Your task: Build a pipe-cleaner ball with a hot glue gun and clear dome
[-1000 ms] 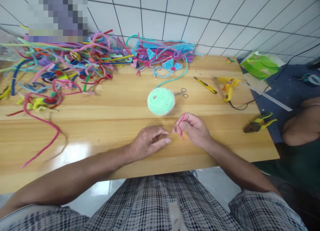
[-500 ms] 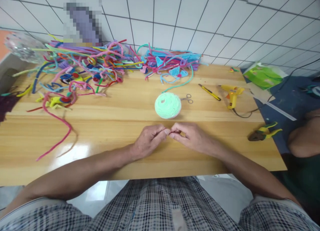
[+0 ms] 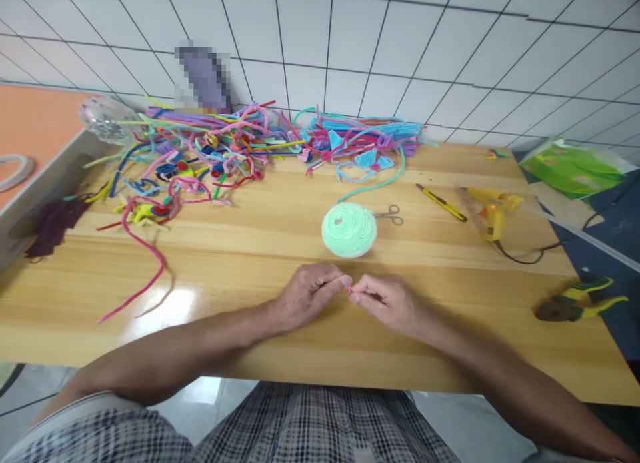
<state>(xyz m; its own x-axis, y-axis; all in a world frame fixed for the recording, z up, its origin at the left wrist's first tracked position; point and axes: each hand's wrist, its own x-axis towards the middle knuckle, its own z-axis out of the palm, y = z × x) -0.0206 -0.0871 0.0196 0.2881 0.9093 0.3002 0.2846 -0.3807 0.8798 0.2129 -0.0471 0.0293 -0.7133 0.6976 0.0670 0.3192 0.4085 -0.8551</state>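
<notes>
Close to the table's front edge, my left hand (image 3: 311, 296) and my right hand (image 3: 389, 303) meet with pinched fingertips. Between them shows a tiny pink piece of pipe cleaner (image 3: 350, 289), mostly hidden by the fingers. Both thumbs and forefingers are closed at it. Just beyond the hands sits a round mint-green coil (image 3: 349, 231), wound in a spiral, apart from the fingers. Scissors (image 3: 393, 215) poke out from behind its right side.
Tangled coloured pipe cleaners (image 3: 200, 149) and a bundle of blue ones (image 3: 370, 126) lie along the tiled wall. To the right are a yellow utility knife (image 3: 441, 203), a yellow glue gun (image 3: 494, 216) with its cord and yellow-green pliers (image 3: 575, 303).
The camera view has shifted, so the table sits lower in it and another person's arm at the right is gone. My fingertips have parted slightly, showing the pink piece.
</notes>
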